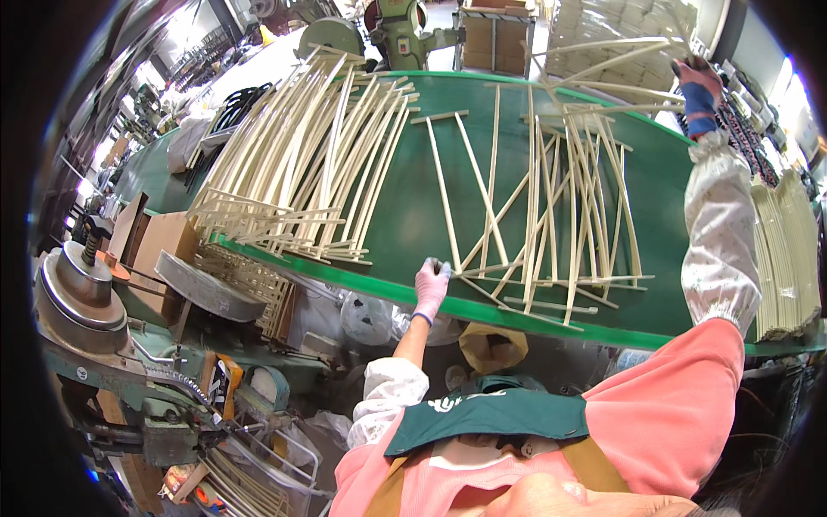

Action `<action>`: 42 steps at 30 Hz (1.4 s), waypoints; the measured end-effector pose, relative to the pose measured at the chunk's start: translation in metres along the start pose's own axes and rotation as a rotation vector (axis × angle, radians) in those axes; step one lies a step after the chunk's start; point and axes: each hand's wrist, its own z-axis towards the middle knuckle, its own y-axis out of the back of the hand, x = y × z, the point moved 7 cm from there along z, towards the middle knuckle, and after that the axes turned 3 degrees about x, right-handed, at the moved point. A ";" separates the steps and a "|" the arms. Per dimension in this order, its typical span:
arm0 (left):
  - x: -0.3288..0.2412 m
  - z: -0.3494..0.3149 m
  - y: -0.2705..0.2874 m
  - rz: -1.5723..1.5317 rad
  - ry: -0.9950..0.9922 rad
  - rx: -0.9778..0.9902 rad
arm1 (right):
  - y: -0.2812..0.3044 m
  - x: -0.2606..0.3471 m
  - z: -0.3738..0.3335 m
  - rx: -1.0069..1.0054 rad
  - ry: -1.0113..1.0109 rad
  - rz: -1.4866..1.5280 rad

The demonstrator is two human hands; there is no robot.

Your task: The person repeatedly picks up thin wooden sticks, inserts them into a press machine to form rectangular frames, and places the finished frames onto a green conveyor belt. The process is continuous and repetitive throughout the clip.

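Note:
Pale cream, thin strips, some with bent ends, lie on the green table (405,194). My left hand (431,283), in a light pink glove, is at the near edge, its fingers closed at the lower end of a loose strip (442,194). High at the far right, my right hand (699,90), in a pink and blue glove with dark fingertips, is closed round the ends of several raised strips (624,59), which fan out leftward. Below them a loose, criss-crossed group of strips (573,215) spreads over the table's right half.
A dense pile of strips (293,155) covers the table's left part. Stacked pale lengths (786,258) stand at the right. Left of me is a machine with a round metal housing (82,297). Green machines (401,39) and a cardboard box (494,39) stand beyond the far edge.

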 end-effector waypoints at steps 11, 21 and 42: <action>-0.018 -0.023 -0.011 0.702 -0.052 0.049 | 0.059 -0.153 -0.144 0.031 0.038 0.970; -0.334 -0.088 -0.024 0.324 -0.928 -0.489 | 0.232 -0.218 -0.118 0.130 0.078 0.262; -0.164 -0.227 0.187 0.310 -0.373 -0.743 | 0.047 0.316 -0.523 1.693 0.650 1.299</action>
